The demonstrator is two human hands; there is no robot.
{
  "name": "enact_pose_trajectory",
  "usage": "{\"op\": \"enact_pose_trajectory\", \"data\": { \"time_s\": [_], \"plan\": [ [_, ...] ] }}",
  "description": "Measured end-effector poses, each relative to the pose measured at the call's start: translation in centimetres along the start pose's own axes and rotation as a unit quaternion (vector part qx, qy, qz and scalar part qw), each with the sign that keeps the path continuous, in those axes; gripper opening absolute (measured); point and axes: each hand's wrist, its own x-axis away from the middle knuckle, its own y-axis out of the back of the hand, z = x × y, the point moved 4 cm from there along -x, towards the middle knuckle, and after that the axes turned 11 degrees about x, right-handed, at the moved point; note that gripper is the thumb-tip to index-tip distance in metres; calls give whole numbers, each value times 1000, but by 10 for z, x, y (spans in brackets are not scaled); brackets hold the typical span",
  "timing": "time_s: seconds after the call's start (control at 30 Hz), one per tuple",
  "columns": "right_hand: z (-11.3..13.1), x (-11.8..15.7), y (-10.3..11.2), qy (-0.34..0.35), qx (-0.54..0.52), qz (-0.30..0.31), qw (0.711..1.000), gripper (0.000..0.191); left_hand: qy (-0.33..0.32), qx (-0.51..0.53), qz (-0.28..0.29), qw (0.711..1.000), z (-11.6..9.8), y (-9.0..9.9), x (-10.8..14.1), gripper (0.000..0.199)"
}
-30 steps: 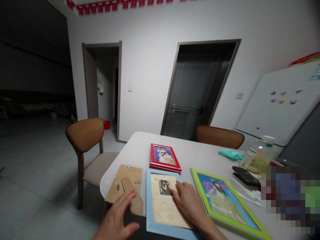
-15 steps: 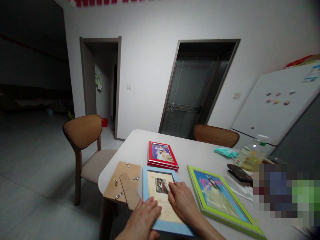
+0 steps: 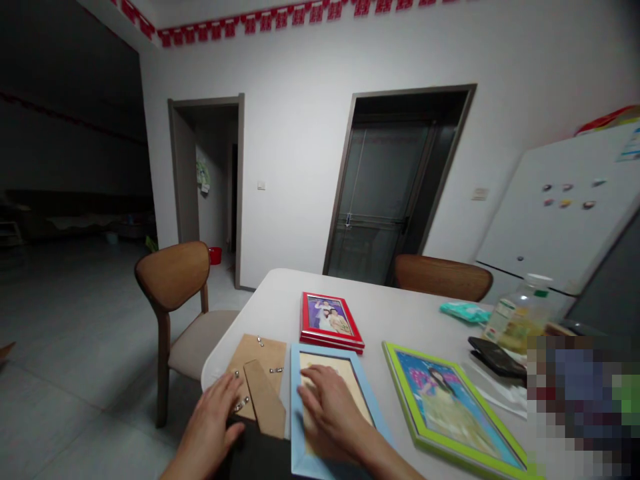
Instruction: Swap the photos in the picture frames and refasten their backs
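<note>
A light blue picture frame [image 3: 300, 433] with a cream insert lies at the table's near edge. My right hand [image 3: 333, 410] rests over its insert, fingers spread and holding nothing. To its left, a brown backing board [image 3: 265, 343] with metal clips and a stand leg lies face down. The fingers of my left hand [image 3: 213, 420] are at the board's left edge, thumb apart. Behind the blue frame sits a stack of red picture frames [image 3: 331, 322]. On the right lies a green picture frame [image 3: 450, 413].
A wooden chair [image 3: 175, 277] stands left of the white table [image 3: 390, 310], another chair [image 3: 443, 277] behind it. At the right are a teal packet [image 3: 465, 311], a clear jar [image 3: 523, 313] and a dark phone-like object [image 3: 495, 357].
My left hand has moved left from the blue frame to the backing board. My right hand has shifted left and now covers the small picture on the insert. The view has tilted up slightly.
</note>
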Motion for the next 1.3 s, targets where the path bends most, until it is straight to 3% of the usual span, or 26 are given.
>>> {"op": "enact_pose_trajectory", "data": {
  "time_s": [0.13,0.27,0.37,0.5,0.6,0.7,0.8,0.9,1.0,1.13,1.3],
  "plan": [
    [58,-13,-30,45,0,34,998,44,26,-13,-6,1000,33,7,-7,45],
    [75,-21,-44,19,-37,59,997,45,13,-5,-5,1000,37,10,-11,37],
    [65,-15,-22,8,-119,38,992,50,-17,4,-13,1000,17,19,-11,32],
    [29,12,22,21,-155,18,988,41,-80,30,7,996,-43,19,-11,29],
    [-12,38,37,-7,-153,46,987,38,-121,60,64,989,-88,-4,-10,25],
    [-45,58,36,-39,-132,59,989,34,-115,72,121,983,-111,-35,-9,23],
    [-58,68,27,-39,-125,58,990,33,-91,64,145,983,-112,-58,-8,22],
    [-61,68,18,-30,-112,41,992,32,-88,51,149,984,-107,-67,-6,21],
    [-64,67,9,-22,-76,18,997,31,-99,39,170,980,-105,-69,-2,21],
    [-59,70,1,1,-21,-9,1000,29,-119,39,206,970,-111,-67,4,41],
    [-30,71,7,53,34,-8,998,23,-99,62,186,976,-106,-63,3,28]
  ]
}}
